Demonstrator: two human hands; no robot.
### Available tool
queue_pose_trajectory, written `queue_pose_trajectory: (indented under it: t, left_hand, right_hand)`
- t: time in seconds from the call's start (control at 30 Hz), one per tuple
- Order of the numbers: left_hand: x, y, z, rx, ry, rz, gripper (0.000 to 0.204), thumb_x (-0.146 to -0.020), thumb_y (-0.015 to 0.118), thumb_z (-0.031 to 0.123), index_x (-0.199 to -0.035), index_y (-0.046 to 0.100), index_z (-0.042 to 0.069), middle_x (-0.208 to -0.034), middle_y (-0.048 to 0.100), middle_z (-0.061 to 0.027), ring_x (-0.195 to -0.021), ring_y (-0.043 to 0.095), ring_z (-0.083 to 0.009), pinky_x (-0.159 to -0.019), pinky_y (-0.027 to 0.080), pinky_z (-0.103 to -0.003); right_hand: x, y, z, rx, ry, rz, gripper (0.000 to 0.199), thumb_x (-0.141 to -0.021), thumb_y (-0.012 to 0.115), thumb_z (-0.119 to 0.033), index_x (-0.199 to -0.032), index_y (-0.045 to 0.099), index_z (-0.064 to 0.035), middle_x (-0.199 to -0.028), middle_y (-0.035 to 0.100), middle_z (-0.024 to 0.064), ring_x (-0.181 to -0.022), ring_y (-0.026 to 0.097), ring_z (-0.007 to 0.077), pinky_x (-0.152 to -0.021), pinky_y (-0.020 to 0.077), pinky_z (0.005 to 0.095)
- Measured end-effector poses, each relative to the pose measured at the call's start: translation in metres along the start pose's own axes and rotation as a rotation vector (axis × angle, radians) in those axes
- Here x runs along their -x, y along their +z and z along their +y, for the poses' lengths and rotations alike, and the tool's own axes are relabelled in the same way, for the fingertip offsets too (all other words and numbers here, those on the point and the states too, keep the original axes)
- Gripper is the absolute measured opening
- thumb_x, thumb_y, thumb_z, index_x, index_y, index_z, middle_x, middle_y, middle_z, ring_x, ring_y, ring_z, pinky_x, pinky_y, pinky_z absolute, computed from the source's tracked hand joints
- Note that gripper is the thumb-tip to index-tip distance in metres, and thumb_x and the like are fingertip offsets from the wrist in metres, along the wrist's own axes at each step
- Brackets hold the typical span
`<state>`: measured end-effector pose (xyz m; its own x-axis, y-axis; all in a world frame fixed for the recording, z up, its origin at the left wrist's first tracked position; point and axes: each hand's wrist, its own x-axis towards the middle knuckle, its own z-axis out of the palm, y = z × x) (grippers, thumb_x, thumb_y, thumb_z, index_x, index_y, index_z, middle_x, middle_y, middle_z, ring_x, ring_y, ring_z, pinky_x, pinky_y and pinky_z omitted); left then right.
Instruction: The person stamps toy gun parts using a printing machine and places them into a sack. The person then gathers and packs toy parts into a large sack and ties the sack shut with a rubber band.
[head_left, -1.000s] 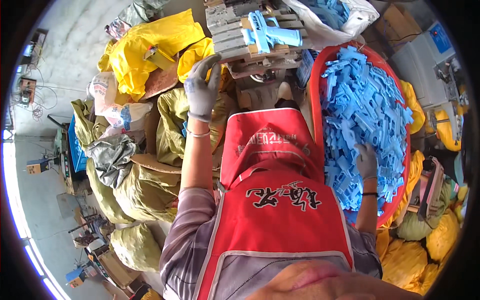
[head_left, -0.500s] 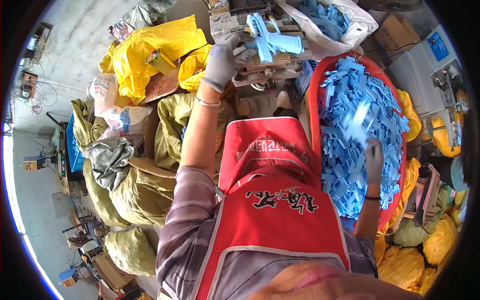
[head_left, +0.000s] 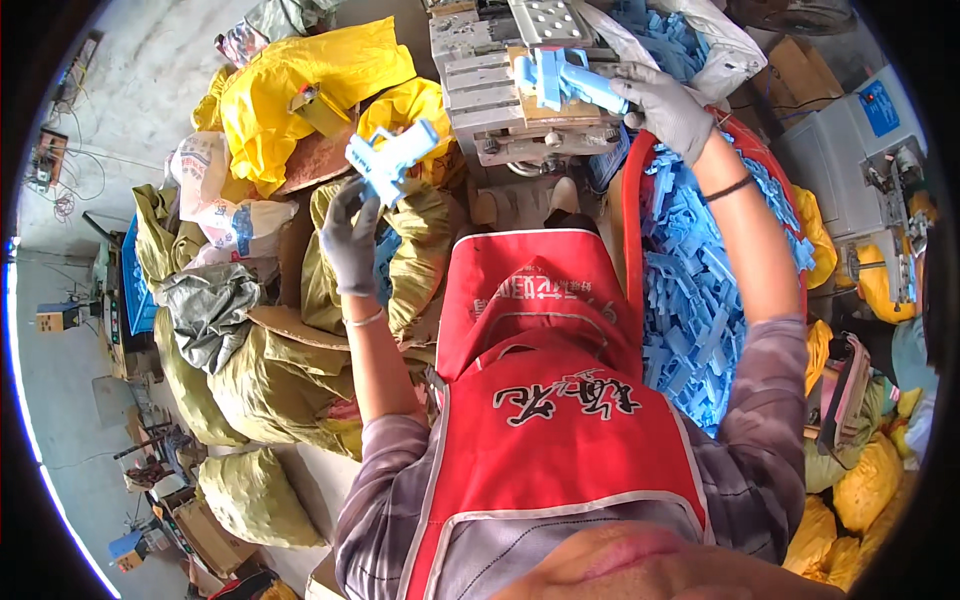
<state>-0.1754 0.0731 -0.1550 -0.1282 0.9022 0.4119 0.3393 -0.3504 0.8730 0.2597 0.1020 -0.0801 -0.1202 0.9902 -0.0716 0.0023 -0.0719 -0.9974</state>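
Observation:
My left hand [head_left: 350, 240], in a grey glove, is raised over the olive sack [head_left: 420, 270] with fingers curved and apart. Just beyond its fingertips, a light-blue plastic toy gun [head_left: 392, 158] appears in the air, slightly blurred; any contact is hard to make out. My gloved right hand [head_left: 672, 112] grips the end of a second light-blue toy gun [head_left: 570, 82], which lies on the fixture of a metal machine [head_left: 480, 95]. Below my right forearm stands a red tub [head_left: 632, 220] heaped with flat light-blue plastic pieces [head_left: 690, 300].
Yellow sacks [head_left: 300, 100] lie at the far left, with white bags [head_left: 235, 225] nearer. Beyond the tub is a white sack [head_left: 735, 55] of blue pieces. Full olive sacks [head_left: 270, 390] crowd my left side. A grey cabinet [head_left: 850, 150] stands at right.
My left hand has moved from the machine toward the olive sack, along with a toy gun. My right hand has risen from the tub to the machine, where another toy gun now lies.

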Motion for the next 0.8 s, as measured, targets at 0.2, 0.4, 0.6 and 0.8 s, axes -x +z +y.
queue_pose_trajectory:
  t: [0.2, 0.4, 0.6, 0.8]
  left_hand:
    - [0.038, -0.023, -0.032, 0.131, -0.256, 0.045, 0.028, -0.088, 0.063, 0.010, -0.112, 0.059, -0.002, -0.100, 0.062, -0.0023, -0.085, 0.057, -0.0082, -0.072, 0.046, -0.019]
    - [0.048, -0.023, -0.036, 0.272, -0.250, 0.087, 0.028, -0.087, 0.063, 0.008, -0.113, 0.059, -0.002, -0.106, 0.062, -0.0048, -0.091, 0.058, -0.0110, -0.082, 0.048, -0.023]
    - [0.057, -0.041, -0.057, 0.150, -0.256, 0.136, 0.028, -0.087, 0.064, 0.008, -0.113, 0.058, -0.002, -0.105, 0.063, -0.0059, -0.094, 0.058, -0.0116, -0.086, 0.048, -0.026]
    - [0.072, -0.048, -0.100, 0.061, -0.281, 0.249, 0.026, -0.087, 0.064, 0.012, -0.109, 0.061, -0.002, -0.100, 0.064, -0.0039, -0.089, 0.058, -0.0106, -0.079, 0.048, -0.024]
  right_hand:
    - [-0.017, 0.007, -0.039, 0.395, 0.037, -0.069, 0.026, -0.088, 0.062, -0.024, -0.108, 0.060, -0.0074, -0.080, 0.057, -0.0049, -0.058, 0.045, -0.0001, -0.045, 0.0349, 0.0144]
    - [-0.010, 0.001, -0.029, 0.731, -0.030, -0.112, 0.042, -0.090, 0.060, -0.030, -0.122, 0.053, -0.0039, -0.097, 0.058, 0.0000, -0.075, 0.056, 0.0052, -0.058, 0.0463, 0.0183]
    - [0.000, 0.005, -0.014, 0.649, -0.040, -0.012, 0.050, -0.089, 0.062, -0.024, -0.128, 0.046, 0.0016, -0.110, 0.057, 0.0037, -0.098, 0.051, 0.0080, -0.084, 0.0439, 0.0224]
    - [0.011, 0.023, -0.012, 0.824, -0.206, 0.043, 0.048, -0.086, 0.063, -0.015, -0.127, 0.047, 0.0022, -0.106, 0.057, 0.0037, -0.094, 0.051, 0.0083, -0.084, 0.0430, 0.0228]
